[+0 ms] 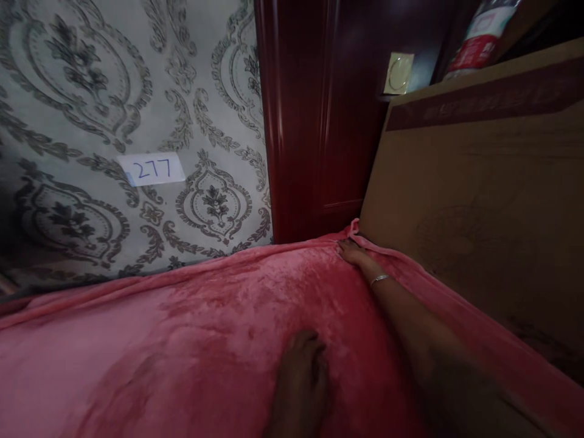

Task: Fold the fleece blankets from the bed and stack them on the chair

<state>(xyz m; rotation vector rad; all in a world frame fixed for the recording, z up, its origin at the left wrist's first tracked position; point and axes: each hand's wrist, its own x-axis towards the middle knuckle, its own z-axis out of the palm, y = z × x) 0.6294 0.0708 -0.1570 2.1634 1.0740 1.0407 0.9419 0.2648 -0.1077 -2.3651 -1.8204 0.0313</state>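
Note:
A pink plush blanket [205, 340] is spread over the bed-like surface in front of me. My right hand [351, 252], with a silver bangle on the wrist, reaches to the far right corner. It lies on the blanket there with fingers stretched out, beside a bunched fold of the edge. Nearer to me, my left hand [301, 374] rests on the middle of the blanket. Its fingers are curled in, and I see nothing held in them; this hand is dark and slightly blurred. Light and dark brushed patches mark the pile between and left of the hands.
Patterned wallpaper [201, 121] with a paper label [152, 168] reading 277 rises behind the blanket. A dark red wooden panel [314, 121] adjoins it. On the right stands a large cardboard box [479, 182], with a red-labelled bottle [481, 39] above it.

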